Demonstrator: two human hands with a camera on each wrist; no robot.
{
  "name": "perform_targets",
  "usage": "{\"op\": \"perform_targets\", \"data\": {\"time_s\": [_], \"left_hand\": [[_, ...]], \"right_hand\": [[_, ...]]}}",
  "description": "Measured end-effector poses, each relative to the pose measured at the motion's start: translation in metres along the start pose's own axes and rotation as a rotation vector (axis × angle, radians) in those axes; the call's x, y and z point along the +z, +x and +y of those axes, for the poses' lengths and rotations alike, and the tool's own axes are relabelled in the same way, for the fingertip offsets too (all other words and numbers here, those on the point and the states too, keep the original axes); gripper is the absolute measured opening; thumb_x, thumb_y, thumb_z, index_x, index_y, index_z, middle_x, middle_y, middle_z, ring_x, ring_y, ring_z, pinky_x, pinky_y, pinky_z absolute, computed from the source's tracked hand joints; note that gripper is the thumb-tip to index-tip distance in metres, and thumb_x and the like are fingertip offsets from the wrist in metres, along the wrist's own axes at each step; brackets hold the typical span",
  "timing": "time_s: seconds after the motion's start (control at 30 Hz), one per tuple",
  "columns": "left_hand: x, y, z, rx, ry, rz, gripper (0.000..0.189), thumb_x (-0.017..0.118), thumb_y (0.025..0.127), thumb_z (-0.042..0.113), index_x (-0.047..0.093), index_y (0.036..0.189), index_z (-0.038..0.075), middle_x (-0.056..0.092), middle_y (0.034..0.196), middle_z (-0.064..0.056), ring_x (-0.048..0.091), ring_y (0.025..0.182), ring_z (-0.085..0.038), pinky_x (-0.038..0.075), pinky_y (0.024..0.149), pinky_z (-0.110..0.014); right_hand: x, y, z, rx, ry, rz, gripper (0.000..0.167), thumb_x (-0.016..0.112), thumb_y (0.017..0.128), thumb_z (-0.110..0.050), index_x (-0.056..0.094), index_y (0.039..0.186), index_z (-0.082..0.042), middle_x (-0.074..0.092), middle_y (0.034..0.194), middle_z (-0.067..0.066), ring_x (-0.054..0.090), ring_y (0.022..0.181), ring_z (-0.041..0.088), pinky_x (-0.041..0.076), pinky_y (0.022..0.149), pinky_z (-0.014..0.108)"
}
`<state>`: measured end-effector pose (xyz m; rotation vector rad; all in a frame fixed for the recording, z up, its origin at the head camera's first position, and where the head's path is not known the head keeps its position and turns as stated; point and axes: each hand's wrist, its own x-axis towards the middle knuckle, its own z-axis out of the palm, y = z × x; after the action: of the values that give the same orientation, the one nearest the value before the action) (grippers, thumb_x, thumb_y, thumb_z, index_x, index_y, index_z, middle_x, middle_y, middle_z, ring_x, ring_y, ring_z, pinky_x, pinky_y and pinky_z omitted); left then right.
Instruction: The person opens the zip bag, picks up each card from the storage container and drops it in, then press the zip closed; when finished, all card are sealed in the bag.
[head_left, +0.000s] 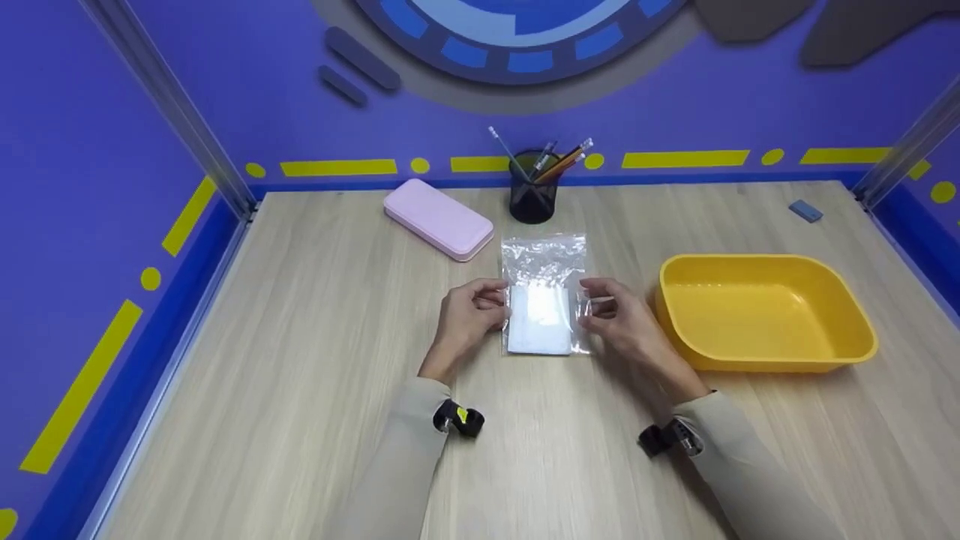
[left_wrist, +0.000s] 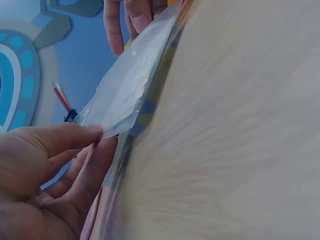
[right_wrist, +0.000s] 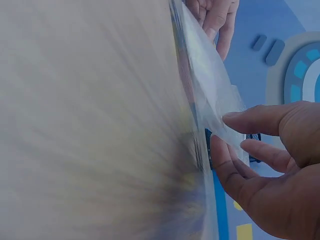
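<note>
A clear plastic zip bag is between the two hands near the middle of the table, with a flat white item inside that reflects the light. My left hand pinches the bag's left edge between thumb and fingers, plainest in the left wrist view. At the opposite edge, the thumb and fingers of my right hand curl round the thin plastic. In the right wrist view, the right thumb lies over the bag's face, the fingers on the other side.
Right of the bag stands a deep yellow tray. A pink case lies behind on the left, beside a black mesh cup of pencils and pens. A small blue-grey block sits at the back right. Blue panels border the table.
</note>
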<state>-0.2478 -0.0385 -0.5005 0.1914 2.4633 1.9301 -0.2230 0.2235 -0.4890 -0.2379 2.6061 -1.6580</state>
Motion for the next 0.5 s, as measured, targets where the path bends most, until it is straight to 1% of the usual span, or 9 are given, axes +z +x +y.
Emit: {"op": "perform_targets", "data": {"time_s": [0.1, 0.17, 0.43, 0.5], "left_hand": [[0.0008, -0.0004, -0.001, -0.007, 0.027, -0.005, 0.04, 0.079, 0.083, -0.012, 0.076, 0.122, 0.0, 0.076, 0.1, -0.01, 0.07, 0.082, -0.012, 0.058, 0.07, -0.024], [0.0014, -0.0008, -0.0013, -0.012, 0.028, -0.009, 0.041, 0.078, 0.083, -0.012, 0.076, 0.122, -0.001, 0.076, 0.101, -0.01, 0.07, 0.082, -0.012, 0.059, 0.07, -0.024], [0.0031, -0.0015, -0.0022, -0.026, 0.009, -0.027, 0.038, 0.076, 0.083, -0.014, 0.074, 0.12, -0.006, 0.076, 0.101, -0.014, 0.069, 0.078, -0.01, 0.06, 0.068, -0.026], [0.0036, -0.0017, -0.0021, -0.035, 0.019, -0.029, 0.037, 0.076, 0.083, -0.014, 0.074, 0.12, -0.006, 0.076, 0.101, -0.014, 0.069, 0.079, -0.011, 0.061, 0.068, -0.026]], "right_hand": [[-0.0003, -0.0002, 0.001, 0.001, -0.009, -0.006, 0.055, 0.071, 0.09, 0.012, 0.055, 0.143, 0.009, 0.06, 0.135, 0.029, 0.063, 0.113, 0.041, 0.051, 0.101, 0.045], [-0.0005, -0.0003, 0.0012, -0.008, -0.02, -0.008, 0.055, 0.07, 0.089, 0.013, 0.055, 0.142, 0.01, 0.06, 0.134, 0.03, 0.063, 0.113, 0.042, 0.051, 0.101, 0.047], [0.0011, -0.0003, 0.0048, -0.05, -0.06, -0.018, 0.054, 0.07, 0.087, 0.014, 0.056, 0.139, 0.013, 0.061, 0.13, 0.033, 0.063, 0.109, 0.043, 0.053, 0.095, 0.045], [0.0017, -0.0007, 0.0059, -0.057, -0.054, -0.015, 0.054, 0.071, 0.086, 0.015, 0.056, 0.138, 0.014, 0.061, 0.129, 0.033, 0.063, 0.109, 0.044, 0.053, 0.095, 0.047]]}}
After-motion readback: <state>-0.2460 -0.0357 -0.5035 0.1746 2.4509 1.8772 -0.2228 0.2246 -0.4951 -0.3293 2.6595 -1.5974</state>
